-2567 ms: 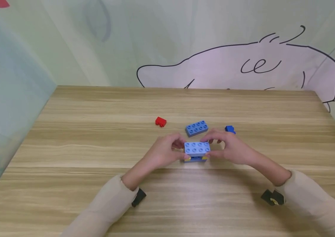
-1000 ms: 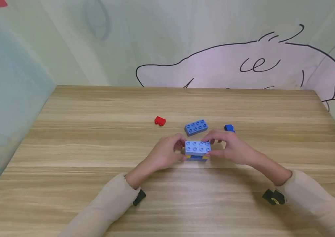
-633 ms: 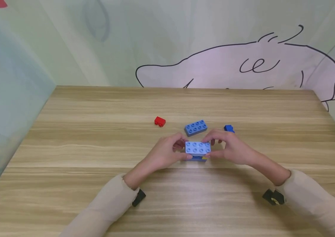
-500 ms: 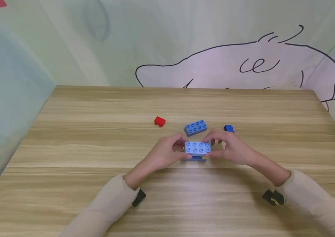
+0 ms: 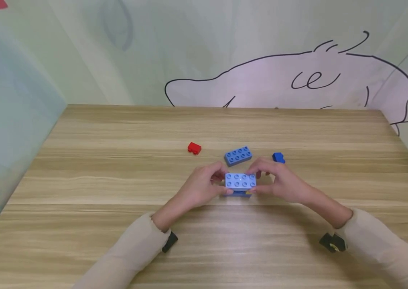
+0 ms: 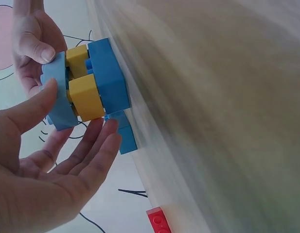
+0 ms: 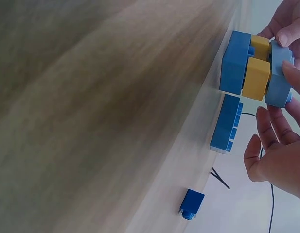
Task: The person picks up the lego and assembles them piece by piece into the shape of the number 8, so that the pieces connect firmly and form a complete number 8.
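Observation:
A small stack of toy building bricks stands on the table. On top sits a light blue eight-stud brick (image 5: 240,180). Under its ends are two yellow bricks, one (image 6: 86,97) near the left hand and another (image 7: 260,47) further off in its view. A blue brick (image 6: 109,75) forms the base, with a gap between the yellow pieces. My left hand (image 5: 201,185) holds the light blue brick's left end, thumb in front and fingers behind. From the other side, my right hand (image 5: 286,181) pinches the right end between thumb and forefinger, its remaining fingers loosely bent.
Behind the stack lies a loose blue eight-stud brick (image 5: 238,156). A red brick (image 5: 194,148) rests on its side to the left, and a small dark blue brick (image 5: 279,157) lies behind the right hand. A wall with a line drawing borders the wooden table (image 5: 124,152).
One second ago the left thumb was lower and off the light blue brick's front; now it is against the front again. The stack and the right hand have stayed nearly in place.

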Motion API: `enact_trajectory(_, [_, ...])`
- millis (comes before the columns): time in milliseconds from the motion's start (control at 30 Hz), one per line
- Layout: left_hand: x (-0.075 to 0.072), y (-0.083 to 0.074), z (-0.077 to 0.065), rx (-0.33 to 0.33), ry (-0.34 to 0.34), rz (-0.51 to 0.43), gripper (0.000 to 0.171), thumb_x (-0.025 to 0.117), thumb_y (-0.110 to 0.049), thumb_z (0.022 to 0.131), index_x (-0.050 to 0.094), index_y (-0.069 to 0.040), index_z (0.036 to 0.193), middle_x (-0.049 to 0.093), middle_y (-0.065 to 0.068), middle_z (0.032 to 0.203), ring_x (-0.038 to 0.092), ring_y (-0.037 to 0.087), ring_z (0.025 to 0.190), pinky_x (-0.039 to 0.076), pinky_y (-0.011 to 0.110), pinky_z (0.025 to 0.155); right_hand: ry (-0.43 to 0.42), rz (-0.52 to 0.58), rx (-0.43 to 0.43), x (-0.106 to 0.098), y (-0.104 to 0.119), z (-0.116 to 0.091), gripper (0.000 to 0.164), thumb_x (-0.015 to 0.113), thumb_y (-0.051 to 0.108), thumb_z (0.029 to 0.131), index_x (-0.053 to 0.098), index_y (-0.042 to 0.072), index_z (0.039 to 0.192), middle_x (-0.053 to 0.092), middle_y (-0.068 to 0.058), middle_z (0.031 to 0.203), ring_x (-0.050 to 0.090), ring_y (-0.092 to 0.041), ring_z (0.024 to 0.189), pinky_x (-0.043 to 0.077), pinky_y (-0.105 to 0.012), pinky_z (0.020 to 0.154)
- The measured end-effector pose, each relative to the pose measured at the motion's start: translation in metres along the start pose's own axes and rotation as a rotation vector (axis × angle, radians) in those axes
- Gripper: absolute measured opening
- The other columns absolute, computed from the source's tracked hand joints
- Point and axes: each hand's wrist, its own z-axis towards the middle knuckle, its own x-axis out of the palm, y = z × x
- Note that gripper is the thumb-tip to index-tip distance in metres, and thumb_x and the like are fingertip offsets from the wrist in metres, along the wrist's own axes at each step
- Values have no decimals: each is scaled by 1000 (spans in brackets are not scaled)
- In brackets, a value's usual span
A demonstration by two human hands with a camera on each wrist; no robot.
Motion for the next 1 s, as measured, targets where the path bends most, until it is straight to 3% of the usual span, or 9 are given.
enact_trajectory(200, [0,-1,0,0,0,10,29,75,-12,75,60,-10,100,62,3,98,58,20,95,47,31,84,-7,2,-30,1,-3,-1,34,77,6,71,61,10,101,58,5,94,51,-15,84,46,-33,73])
enact_trajectory(533, [-5,-2,-3,-28,-2,11,34,74,-17,77,60,-10,108,62,5,106,57,20,99,47,31,85,-4,-5,-5,1,-5,-1,34,77,9,72,62,11,102,59,5,96,51,-18,84,44,-35,73])
enact_trajectory(1000, [-5,-1,-4,18,-23,-11,31,73,-12,77,61,-8,105,63,4,104,58,19,97,48,30,85,20,-1,68,0,-6,-2,36,77,15,73,62,12,106,59,3,100,52,-20,89,43,-36,76])
